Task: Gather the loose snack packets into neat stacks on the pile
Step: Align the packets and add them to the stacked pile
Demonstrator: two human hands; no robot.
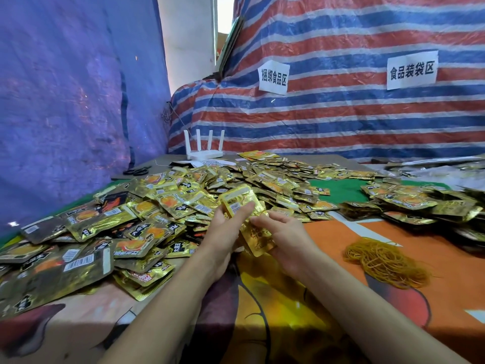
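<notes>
Clasping packets: left grip, right grip.

Packet pile cropped L edge; scissors blurry.

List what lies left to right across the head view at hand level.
Heap of gold foil snack packets, left hand, held stack of gold packets, right hand, tangle of tan rubber bands.

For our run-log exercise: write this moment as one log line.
left hand: grips stack | right hand: grips stack | pile: loose, left | bands: lying right
</notes>
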